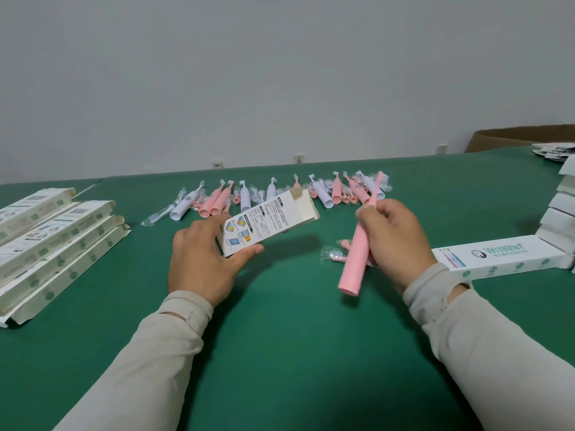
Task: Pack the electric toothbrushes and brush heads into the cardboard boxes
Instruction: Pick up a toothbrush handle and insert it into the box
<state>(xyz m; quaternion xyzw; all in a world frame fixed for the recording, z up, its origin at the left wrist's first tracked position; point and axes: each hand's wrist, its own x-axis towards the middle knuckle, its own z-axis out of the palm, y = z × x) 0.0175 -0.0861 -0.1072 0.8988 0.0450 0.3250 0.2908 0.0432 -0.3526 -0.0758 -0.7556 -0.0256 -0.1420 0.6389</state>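
The pink electric toothbrush [357, 244] is off the table, held slanted with its bristled head up toward 1 o'clock and its flat base down toward 7 o'clock. The right hand [393, 241] grips it around the upper shaft, fingers curled round it. Just under it, at 9 o'clock from that hand, a wrapped pink brush head [333, 255] lies on the green table [280, 337].

At 9 o'clock from the toothbrush, the left hand [203, 259] holds a white cardboard box [267, 223], thumb under its near edge and fingers curled over its far edge. The box is raised and tilted, its open end with the flap pointing toward 2 o'clock, printed pictures and text facing up.

Beyond both hands, toward 12 o'clock, a row of pink and white toothbrushes and wrapped brush heads [280, 194] runs across the table. At 9 o'clock, well apart from the left hand, a stack of open boxes [53, 244] lies in overlapping layers. At 3 o'clock, just beside the right wrist, a closed white box [497, 258] lies flat with its logo side up, and further right more white boxes [560, 209] are piled at the table's edge. A brown carton [522, 138] sits past the table at 2 o'clock, against the pale wall [280, 73]
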